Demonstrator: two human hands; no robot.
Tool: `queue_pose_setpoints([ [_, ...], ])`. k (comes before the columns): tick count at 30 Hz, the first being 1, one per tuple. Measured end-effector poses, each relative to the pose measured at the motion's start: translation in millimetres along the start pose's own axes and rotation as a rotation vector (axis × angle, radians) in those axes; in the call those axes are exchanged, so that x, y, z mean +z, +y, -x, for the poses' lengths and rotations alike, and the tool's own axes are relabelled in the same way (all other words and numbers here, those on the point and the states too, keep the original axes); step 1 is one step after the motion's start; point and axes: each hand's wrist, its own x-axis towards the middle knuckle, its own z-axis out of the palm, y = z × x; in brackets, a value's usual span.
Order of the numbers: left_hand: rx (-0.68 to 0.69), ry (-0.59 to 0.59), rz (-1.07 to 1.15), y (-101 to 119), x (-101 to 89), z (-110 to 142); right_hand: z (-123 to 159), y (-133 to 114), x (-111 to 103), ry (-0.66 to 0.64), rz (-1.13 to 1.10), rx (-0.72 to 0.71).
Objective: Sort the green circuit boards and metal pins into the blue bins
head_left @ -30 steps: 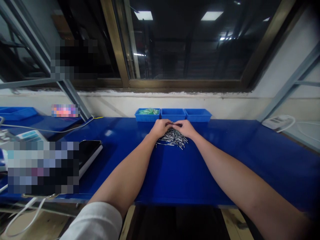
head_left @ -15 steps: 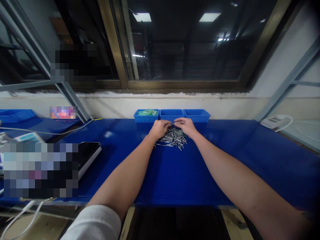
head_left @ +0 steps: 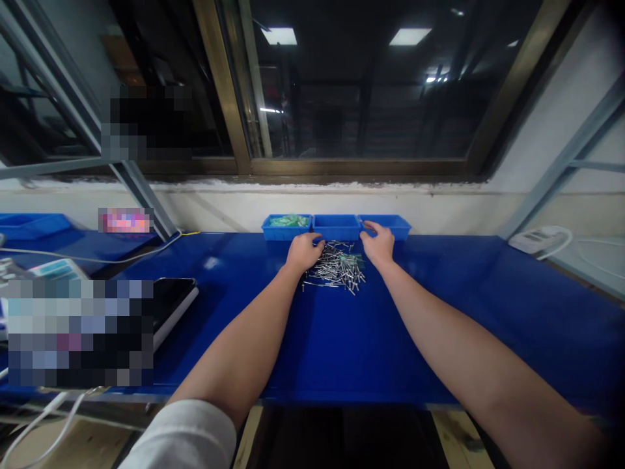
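Observation:
A loose pile of thin silvery metal pins that look like blind rivets (head_left: 336, 268) lies on the blue tabletop (head_left: 322, 345), with a bit of green material at its right side. My left hand (head_left: 303, 251) rests at the pile's left edge, thumb and fingers apart. On the other side, my right hand (head_left: 379, 241) is spread beside the pile, its fingertips near the front wall of the right-hand blue bin (head_left: 399, 229). Neither hand shows anything in its grip. Part of the pile's left edge is hidden by my left hand.
Left of that bin stand a middle blue bin (head_left: 336, 226) and another bin (head_left: 273, 232) holding green packets. A dark-screened device (head_left: 176, 293) sits at the left, partly blurred out. A white power strip (head_left: 537, 239) lies at the far right. Behind is a window (head_left: 361, 98).
My right hand has moved right and slightly back from the pile, and its fingers have opened. My left hand has shifted a little left, uncovering more of the pile's far side.

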Motion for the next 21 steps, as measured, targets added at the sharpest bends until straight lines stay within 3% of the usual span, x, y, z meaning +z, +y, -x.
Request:
queue_pose_setpoints([
  [3,-0.008,-0.047,-0.030,-2,0.7,0,-2,2,-1,0.021,0.128,0.003],
  [9,0.017,-0.115,-0.053,0,2.0,0,1,4,3,-0.064,0.196,0.116],
  [14,0.010,-0.137,-0.077,0,3.8,1,3,3,8,-0.041,0.215,-0.040],
  [16,0.002,-0.123,-0.101,0,4.7,1,4,3,10,-0.099,0.211,-0.107],
  [21,0.047,-0.143,-0.141,2,5.8,2,9,5,19,-0.390,0.256,-0.189],
])
